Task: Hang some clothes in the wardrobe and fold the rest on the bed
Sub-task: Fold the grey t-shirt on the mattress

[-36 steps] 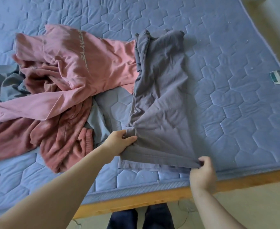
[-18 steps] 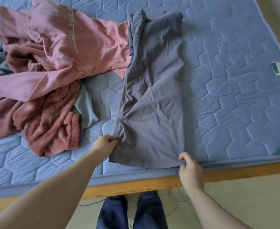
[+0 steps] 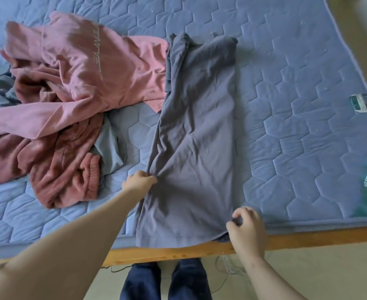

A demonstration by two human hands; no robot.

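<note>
One grey shirt [image 3: 195,137] lies part-folded, left hand [image 3: 139,182] pinching its side, right hand [image 3: 246,228] pinching its hem corner; pink sweatshirt [image 3: 104,72] pile unfolded.

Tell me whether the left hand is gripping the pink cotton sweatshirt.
No, the left hand pinches the edge of the dark grey garment, apart from the pink sweatshirt.
</note>
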